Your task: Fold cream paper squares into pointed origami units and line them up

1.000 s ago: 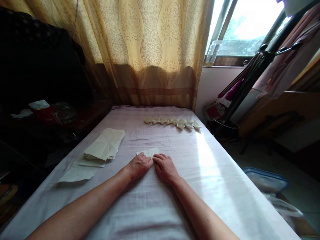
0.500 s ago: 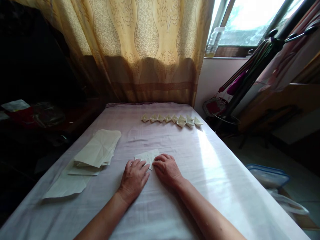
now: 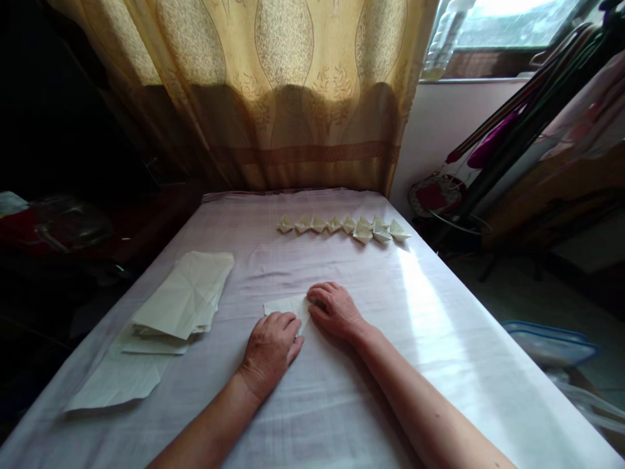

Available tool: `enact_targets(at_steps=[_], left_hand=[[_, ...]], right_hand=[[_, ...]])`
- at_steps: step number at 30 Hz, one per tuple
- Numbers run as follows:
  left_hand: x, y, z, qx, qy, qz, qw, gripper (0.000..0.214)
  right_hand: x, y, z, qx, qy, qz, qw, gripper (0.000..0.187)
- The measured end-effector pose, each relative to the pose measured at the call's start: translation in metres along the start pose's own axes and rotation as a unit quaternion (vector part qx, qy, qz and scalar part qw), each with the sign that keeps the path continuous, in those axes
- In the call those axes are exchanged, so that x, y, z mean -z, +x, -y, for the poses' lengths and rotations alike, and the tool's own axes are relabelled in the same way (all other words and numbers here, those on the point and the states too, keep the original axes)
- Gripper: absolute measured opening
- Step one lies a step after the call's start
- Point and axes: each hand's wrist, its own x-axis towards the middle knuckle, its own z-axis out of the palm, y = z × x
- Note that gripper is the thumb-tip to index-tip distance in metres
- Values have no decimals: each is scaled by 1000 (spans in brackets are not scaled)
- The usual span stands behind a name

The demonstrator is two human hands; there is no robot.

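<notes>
A small folded sheet of pale paper lies on the table covered with a light cloth. My left hand rests on its near edge, fingers curled down and pressing. My right hand presses on the paper's right end with fingers bent. Most of the sheet is hidden under both hands. A row of several small folded paper pieces lies farther back.
A stack of flat pale paper sheets lies to the left, with one loose sheet nearer. A patterned yellow curtain hangs behind. A dark stand with clothes and a plastic box sit at right.
The view has tilted down and shifted. My left hand slid back toward me along the paper; my right hand moved slightly forward onto the paper's right end.
</notes>
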Motion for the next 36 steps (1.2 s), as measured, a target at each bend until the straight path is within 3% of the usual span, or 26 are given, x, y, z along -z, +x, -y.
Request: enact_targets(at_steps=[5,11,18,28,32,36], left_hand=[[-4,7,27,-73,10,-42,996,24],[-14,20,54,-60,1,-45,997,30],[-22,27,57,-18,-15,-53,998,28],[-23,25,60,-25,-28,-103,994,29],[-25,24,61,-26,-32,-117,992,33],[-27,22,62,-19,-47,-115,992,35]], right_hand=[[1,17,-5,-12,-6,6,1000,20],[-7,31,-3,-37,-6,0,999,21],[-12,39,-8,-74,5,-14,997,28],[-11,45,-15,-75,17,-24,997,39],[-5,60,-19,-65,6,8,998,39],[4,85,-14,-20,1,87,996,36]])
